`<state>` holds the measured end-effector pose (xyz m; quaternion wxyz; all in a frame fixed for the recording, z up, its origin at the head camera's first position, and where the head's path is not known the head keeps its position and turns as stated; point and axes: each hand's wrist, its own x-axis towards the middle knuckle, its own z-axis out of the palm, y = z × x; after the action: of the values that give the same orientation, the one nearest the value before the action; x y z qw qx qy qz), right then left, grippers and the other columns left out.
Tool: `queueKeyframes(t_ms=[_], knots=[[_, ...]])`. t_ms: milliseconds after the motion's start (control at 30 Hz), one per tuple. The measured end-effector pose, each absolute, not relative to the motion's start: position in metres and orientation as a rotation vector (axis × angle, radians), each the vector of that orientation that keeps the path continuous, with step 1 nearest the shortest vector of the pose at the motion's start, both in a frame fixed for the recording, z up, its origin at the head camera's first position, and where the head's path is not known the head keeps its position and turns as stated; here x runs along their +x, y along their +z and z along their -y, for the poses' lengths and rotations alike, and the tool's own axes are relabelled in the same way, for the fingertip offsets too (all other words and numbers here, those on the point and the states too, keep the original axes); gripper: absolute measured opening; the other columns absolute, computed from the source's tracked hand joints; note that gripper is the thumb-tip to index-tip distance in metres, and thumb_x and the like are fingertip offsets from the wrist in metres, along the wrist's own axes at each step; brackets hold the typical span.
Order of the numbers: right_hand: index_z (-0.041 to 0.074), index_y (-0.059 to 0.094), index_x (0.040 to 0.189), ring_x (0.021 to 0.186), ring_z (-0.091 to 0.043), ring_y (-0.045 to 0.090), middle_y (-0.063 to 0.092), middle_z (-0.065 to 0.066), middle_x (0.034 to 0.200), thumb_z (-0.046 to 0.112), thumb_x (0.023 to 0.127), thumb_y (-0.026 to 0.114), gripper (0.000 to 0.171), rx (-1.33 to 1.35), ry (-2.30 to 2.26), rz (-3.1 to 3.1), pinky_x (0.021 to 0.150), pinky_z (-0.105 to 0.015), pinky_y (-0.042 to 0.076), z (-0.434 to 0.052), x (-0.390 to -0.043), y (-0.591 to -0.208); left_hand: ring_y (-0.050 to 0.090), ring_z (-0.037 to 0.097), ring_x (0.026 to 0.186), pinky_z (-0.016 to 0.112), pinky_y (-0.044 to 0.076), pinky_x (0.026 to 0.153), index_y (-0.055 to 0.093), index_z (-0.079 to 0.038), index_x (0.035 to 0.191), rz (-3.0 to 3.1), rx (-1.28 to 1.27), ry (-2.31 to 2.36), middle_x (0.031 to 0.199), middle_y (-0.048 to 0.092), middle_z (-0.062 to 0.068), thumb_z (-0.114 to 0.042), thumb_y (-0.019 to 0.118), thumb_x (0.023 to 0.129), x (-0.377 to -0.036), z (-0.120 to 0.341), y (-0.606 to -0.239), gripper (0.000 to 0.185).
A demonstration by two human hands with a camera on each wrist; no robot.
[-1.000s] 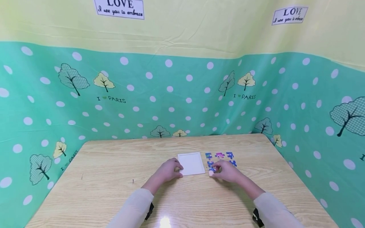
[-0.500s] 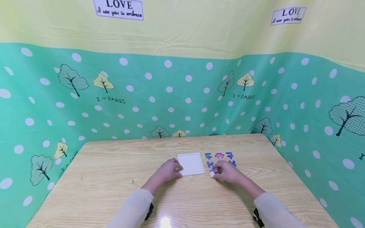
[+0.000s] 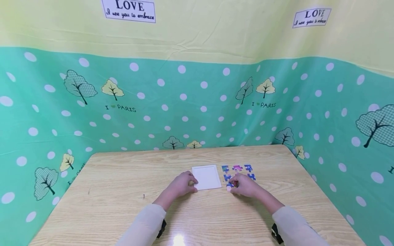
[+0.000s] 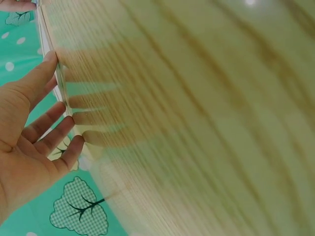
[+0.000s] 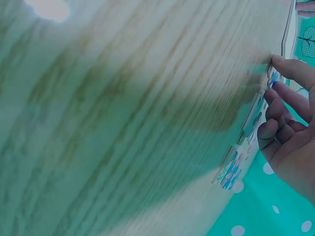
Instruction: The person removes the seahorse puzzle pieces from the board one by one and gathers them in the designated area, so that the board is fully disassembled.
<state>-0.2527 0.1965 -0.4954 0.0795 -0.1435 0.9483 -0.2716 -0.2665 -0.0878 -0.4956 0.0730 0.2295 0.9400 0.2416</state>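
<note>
A shallow white square puzzle frame (image 3: 207,177) lies flat on the wooden table. At its left edge rests my left hand (image 3: 181,183), and in the left wrist view its relaxed fingers (image 4: 54,132) touch down beside the frame. To the right of the frame, my right hand (image 3: 244,185) pinches a jigsaw piece (image 3: 229,188) between thumb and forefinger, low at the table. The right wrist view shows the other fingers curled in. Around this hand lie several jigsaw pieces, among them a pink one (image 3: 237,168) and a blue one (image 3: 248,167); some are partly hidden by the hand.
The wooden table (image 3: 123,177) extends to both sides and toward me. A small dark mark (image 3: 143,196) shows left of the left forearm. A green and yellow patterned curtain (image 3: 184,102) stands behind the table and along its sides.
My right hand and its pinched jigsaw piece have shifted very slightly to the right since one second ago. The left hand and the white frame stay in place.
</note>
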Motion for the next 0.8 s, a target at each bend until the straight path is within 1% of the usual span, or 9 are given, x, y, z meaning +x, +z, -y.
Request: queueKeyframes(t_ms=[200,500,600,733,800], knots=[[0.001,0.068,0.104,0.069,-0.012,0.046,0.053,0.001,0.075,0.012,0.075,0.075,0.032,-0.428,-0.805,-2.835,0.055,-0.022,0.04,-0.195,-0.253,-0.493,0.056,0.025,0.106,0.041,0.047,0.098,0.071,-0.011,0.101,-2.826,0.681,0.72,0.108,0.06,0.005,-0.025,0.075,0.078,-0.265,0.088,-0.496,0.027],[0.002,0.068,0.105,0.07,-0.012,0.046,0.053,0.002,0.077,0.013,0.076,0.075,0.032,-0.427,-0.793,-2.835,0.056,-0.021,0.04,-0.196,-0.254,-0.492,0.056,0.027,0.108,0.043,0.046,0.098,0.071,-0.012,0.101,-2.839,0.695,0.715,0.111,0.059,0.006,-0.027,0.074,0.079,-0.266,0.089,-0.499,0.028],[0.001,0.068,0.106,0.07,-0.012,0.047,0.054,0.001,0.077,0.012,0.075,0.075,0.033,-0.43,-0.823,-2.818,0.056,-0.022,0.041,-0.197,-0.254,-0.49,0.055,0.029,0.11,0.045,0.045,0.099,0.07,-0.012,0.102,-2.851,0.709,0.716,0.114,0.058,0.008,-0.027,0.074,0.08,-0.266,0.089,-0.5,0.027],[0.0,0.067,0.107,0.072,-0.011,0.05,0.058,-0.001,0.081,0.013,0.075,0.075,0.036,-0.429,-0.889,-2.796,0.059,-0.02,0.045,-0.202,-0.254,-0.485,0.055,0.031,0.112,0.047,0.045,0.099,0.07,-0.012,0.104,-2.858,0.729,0.729,0.115,0.058,0.009,-0.028,0.073,0.08,-0.266,0.09,-0.5,0.028],[-0.002,0.065,0.109,0.069,-0.012,0.053,0.058,-0.004,0.084,0.013,0.077,0.073,0.035,-0.421,-0.95,-2.772,0.056,-0.021,0.047,-0.206,-0.253,-0.479,0.054,0.031,0.111,0.047,0.045,0.098,0.068,-0.011,0.106,-2.848,0.731,0.745,0.115,0.058,0.009,-0.028,0.072,0.081,-0.265,0.091,-0.5,0.031]])
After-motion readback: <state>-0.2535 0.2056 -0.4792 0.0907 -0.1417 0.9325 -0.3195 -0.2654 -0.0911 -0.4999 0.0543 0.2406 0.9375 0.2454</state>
